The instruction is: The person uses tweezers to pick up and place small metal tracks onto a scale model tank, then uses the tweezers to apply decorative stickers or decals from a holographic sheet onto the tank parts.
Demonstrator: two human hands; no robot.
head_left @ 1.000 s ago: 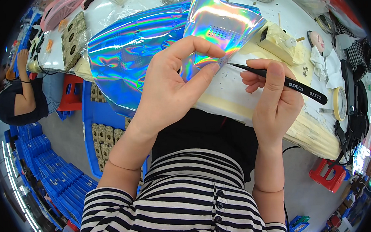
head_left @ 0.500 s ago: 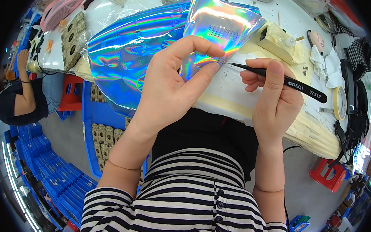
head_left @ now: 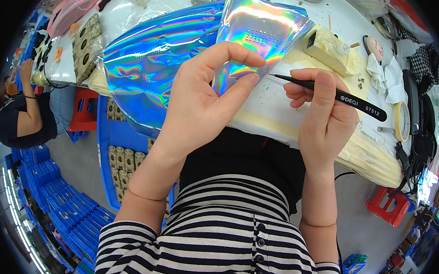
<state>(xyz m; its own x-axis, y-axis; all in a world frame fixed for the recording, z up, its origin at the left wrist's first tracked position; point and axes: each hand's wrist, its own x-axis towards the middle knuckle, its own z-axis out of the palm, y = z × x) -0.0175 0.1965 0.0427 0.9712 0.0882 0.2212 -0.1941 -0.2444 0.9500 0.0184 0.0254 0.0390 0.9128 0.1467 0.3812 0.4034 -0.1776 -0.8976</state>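
Hands at the holographic sheet: tweezers tip meets foil beside the left thumb

Left hand [head_left: 198,103] is closed in a pinch on the small holographic sheet [head_left: 258,33], thumb on the near face, index finger curled over the top, remaining fingers hidden behind. That sheet rises away from the hand, up and slightly to its right, tilted, its lower corner trapped between thumb and index. A patch of tiny dots shows near its upper middle.

Right hand [head_left: 325,114] is closed around black tweezers [head_left: 326,94], held like a pen between thumb and fingers. Long axis of the tweezers runs from lower right, beyond the right knuckles, to upper left; the point faces the left thumb. The tip sits at the sheet's lower right edge, just beside the left thumbtip. Whether it touches the foil or holds anything cannot be told.

Of the two hands, the left is on the sheet; the right reaches it only through the tool.

Behind the left hand, a larger holographic sheet [head_left: 156,66] lies on the white table [head_left: 297,108], partly overhanging its near edge. Beyond the right hand stands a yellowish taped block [head_left: 326,49]; to that hand's right, a roll of tape [head_left: 402,122]. Below the left forearm, blue trays [head_left: 121,157] hold rows of small parts. Another person [head_left: 22,112] sits far off to the left.
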